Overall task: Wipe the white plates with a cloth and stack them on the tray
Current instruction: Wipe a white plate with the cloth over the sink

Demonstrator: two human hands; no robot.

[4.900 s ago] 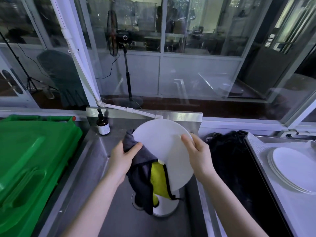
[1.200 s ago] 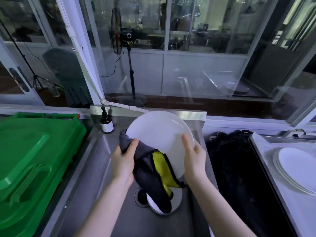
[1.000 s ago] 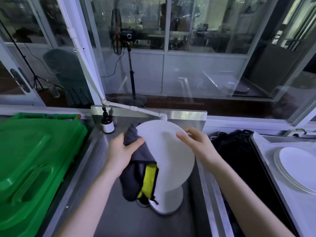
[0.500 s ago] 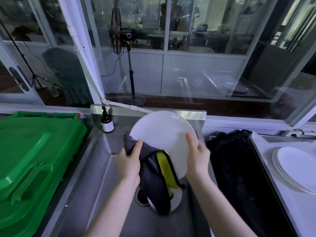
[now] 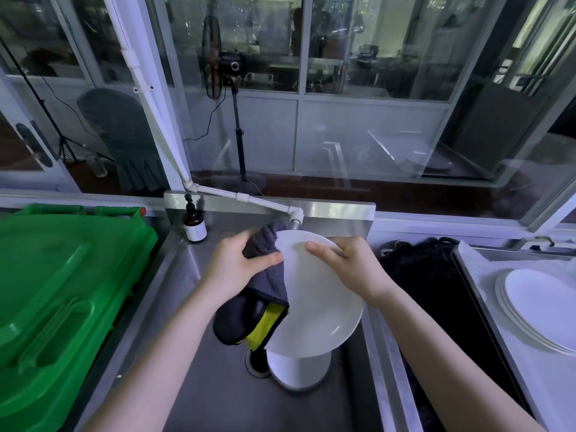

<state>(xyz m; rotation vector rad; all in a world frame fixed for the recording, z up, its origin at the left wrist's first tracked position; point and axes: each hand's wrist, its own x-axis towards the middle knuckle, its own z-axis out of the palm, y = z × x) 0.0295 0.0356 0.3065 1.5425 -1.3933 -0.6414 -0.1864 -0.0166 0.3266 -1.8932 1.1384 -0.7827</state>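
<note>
Over the steel sink (image 5: 199, 385) I hold a white plate (image 5: 314, 310) tilted on edge. My right hand (image 5: 352, 269) grips its upper right rim, fingers curled over the face. My left hand (image 5: 240, 266) grips a dark grey cloth with a yellow side (image 5: 258, 304) and presses it against the plate's left rim. More white plates (image 5: 299, 369) lie stacked in the sink bottom beneath. On the right, a stack of white plates (image 5: 542, 307) rests on the steel tray (image 5: 486, 266).
A green plastic bin lid (image 5: 56, 294) fills the left. A brown pump bottle (image 5: 194, 224) stands at the sink's back corner under a white pipe tap (image 5: 294, 216). A black bag (image 5: 424, 269) lies between sink and tray. Glass partition behind.
The plate has been turned in my hands: my right hand moved from the right edge to the upper rim, and the cloth in my left hand moved up to the plate's left rim.
</note>
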